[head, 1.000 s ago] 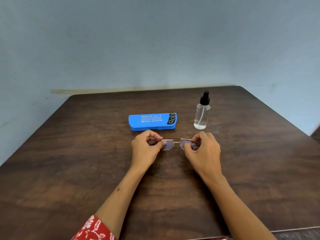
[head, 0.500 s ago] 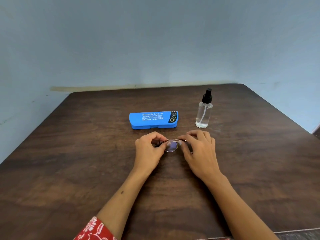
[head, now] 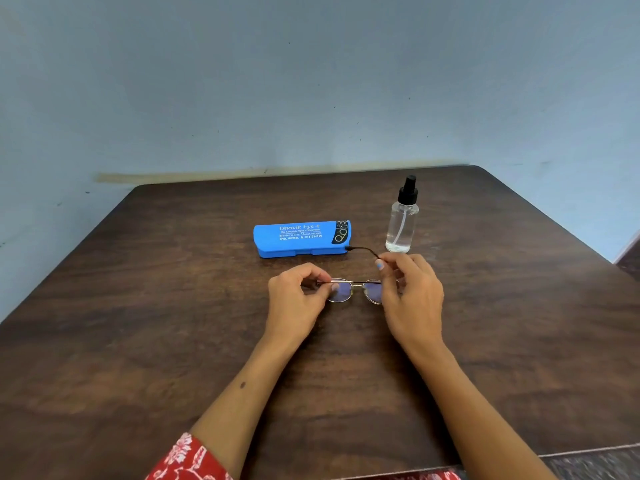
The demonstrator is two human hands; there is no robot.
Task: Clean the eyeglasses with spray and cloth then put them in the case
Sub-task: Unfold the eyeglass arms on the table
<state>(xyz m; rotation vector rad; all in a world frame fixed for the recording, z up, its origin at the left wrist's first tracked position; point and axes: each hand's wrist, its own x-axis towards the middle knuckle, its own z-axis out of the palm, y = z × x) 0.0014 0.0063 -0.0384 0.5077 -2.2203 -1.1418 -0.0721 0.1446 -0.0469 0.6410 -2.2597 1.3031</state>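
Together our left hand (head: pixel 298 296) pinches one hinge of the thin gold wire-rimmed eyeglasses (head: pixel 356 289) while our right hand (head: pixel 410 292) pinches the opened temple, seemingly unfolding them low over the dark wooden counter (head: pixel 138 306) near the closed blue plastic case (head: pixel 302 238) and clear spray bottle (head: pixel 401 220).

Temple arm (head: pixel 362 250) now unfolded — outward.

We are looking at a plain room, likely a home; a dark wooden table (head: pixel 173 341) is standing against a scuffed pale blue wall (head: pixel 311 81).
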